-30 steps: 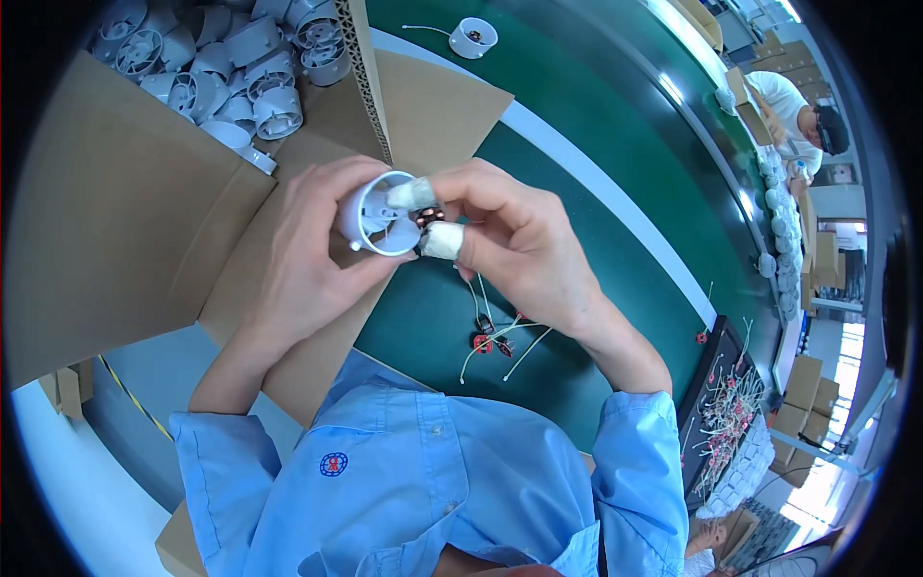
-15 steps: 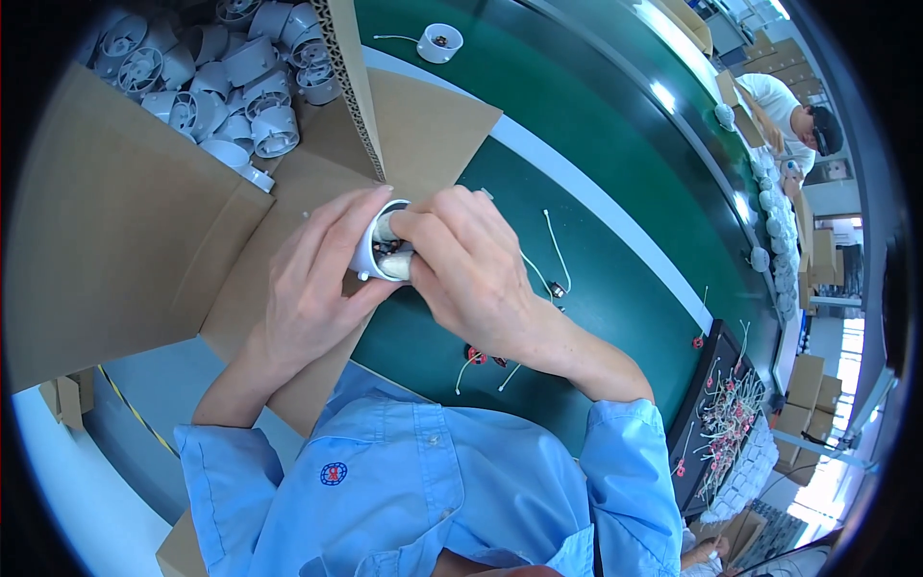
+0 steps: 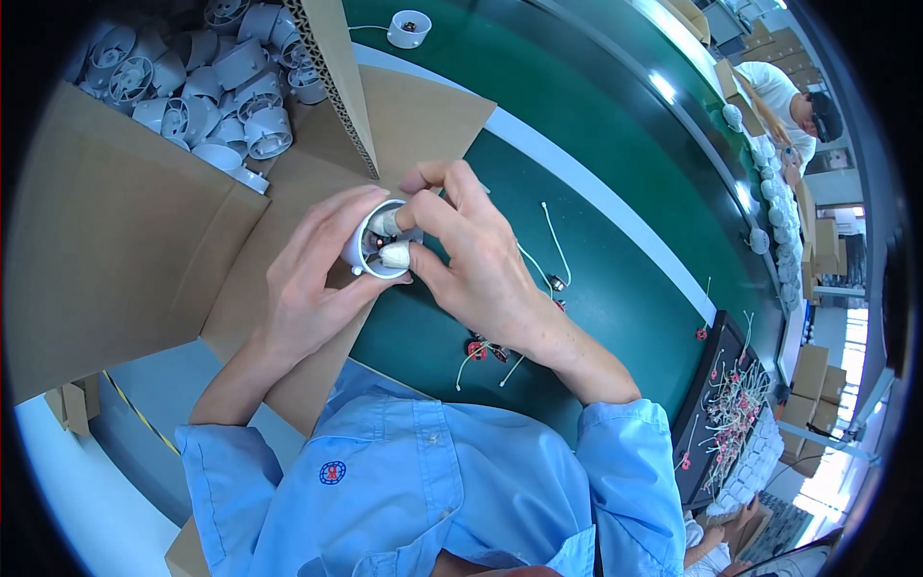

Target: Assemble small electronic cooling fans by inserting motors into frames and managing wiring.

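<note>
My left hand (image 3: 312,284) is wrapped round a white cylindrical plastic housing (image 3: 356,254), its open end tilted toward my right hand. The thumb and index finger of my right hand (image 3: 476,260), both capped with white finger covers, reach into that opening. Between those two fingertips sits a small dark part (image 3: 381,240) with coppery spots, mostly hidden by the fingers and the wall. On the green work surface to the right lie a small dark part with a white lead (image 3: 558,283) and, nearer me, red and black parts (image 3: 477,349) with white leads.
A cardboard box (image 3: 115,231) at the left holds a heap of white plastic housings (image 3: 231,101). Another white housing (image 3: 410,29) stands on the far green belt. At the right, a black tray (image 3: 694,423) carries many red parts with leads. A co-worker (image 3: 784,106) works across the belt.
My right hand's thumb and index finger have spread a little, and its other fingers have lifted, showing more of the housing's inside. The housing on the belt has shifted left.
</note>
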A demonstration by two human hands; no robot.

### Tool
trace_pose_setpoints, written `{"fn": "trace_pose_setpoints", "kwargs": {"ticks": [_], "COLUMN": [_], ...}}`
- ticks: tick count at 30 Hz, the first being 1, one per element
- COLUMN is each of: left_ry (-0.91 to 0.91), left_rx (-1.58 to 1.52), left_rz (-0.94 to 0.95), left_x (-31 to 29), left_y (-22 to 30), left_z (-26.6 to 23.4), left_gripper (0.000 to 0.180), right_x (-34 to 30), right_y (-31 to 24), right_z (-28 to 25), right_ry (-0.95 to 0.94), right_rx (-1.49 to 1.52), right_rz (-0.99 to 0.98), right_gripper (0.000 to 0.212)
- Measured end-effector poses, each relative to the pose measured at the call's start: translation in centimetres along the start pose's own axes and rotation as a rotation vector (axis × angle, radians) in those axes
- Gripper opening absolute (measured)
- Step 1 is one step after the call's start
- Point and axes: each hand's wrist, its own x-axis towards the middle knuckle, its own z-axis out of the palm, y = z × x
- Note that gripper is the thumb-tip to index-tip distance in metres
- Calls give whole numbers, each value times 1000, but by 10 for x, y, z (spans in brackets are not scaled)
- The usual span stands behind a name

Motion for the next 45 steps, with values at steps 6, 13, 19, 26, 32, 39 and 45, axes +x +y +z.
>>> {"fn": "trace_pose_setpoints", "kwargs": {"ticks": [6, 13, 19, 26, 32, 39, 45], "left_ry": [-14, -62, -85, -351, -378, -123, -20], "left_rx": [19, 189, 1013, 1598, 1508, 741, 477], "left_rz": [14, 4, 38, 14, -10, 38, 16], "left_x": [-4, 3, 23, 61, 61, 14, 2], "left_y": [-2, 2, -12, -99, -87, -22, -39], "left_z": [1, 2, -22, -19, -24, -5, -8], "left_gripper": [56, 57, 48, 22, 26, 32, 31], "right_x": [2, -3, 1, -4, -56, -102, -76], "right_y": [7, 17, 82, 181, 60, 40, 24], "right_z": [1, 16, -48, -113, -84, -67, -74], "right_ry": [-52, -15, 197, 285, -132, -423, -281], "right_rx": [140, 288, 257, -445, -144, -358, -266], "right_rz": [60, 157, 333, 500, 190, 134, 248], "right_gripper": [20, 19, 12, 18, 20, 20, 21]}}
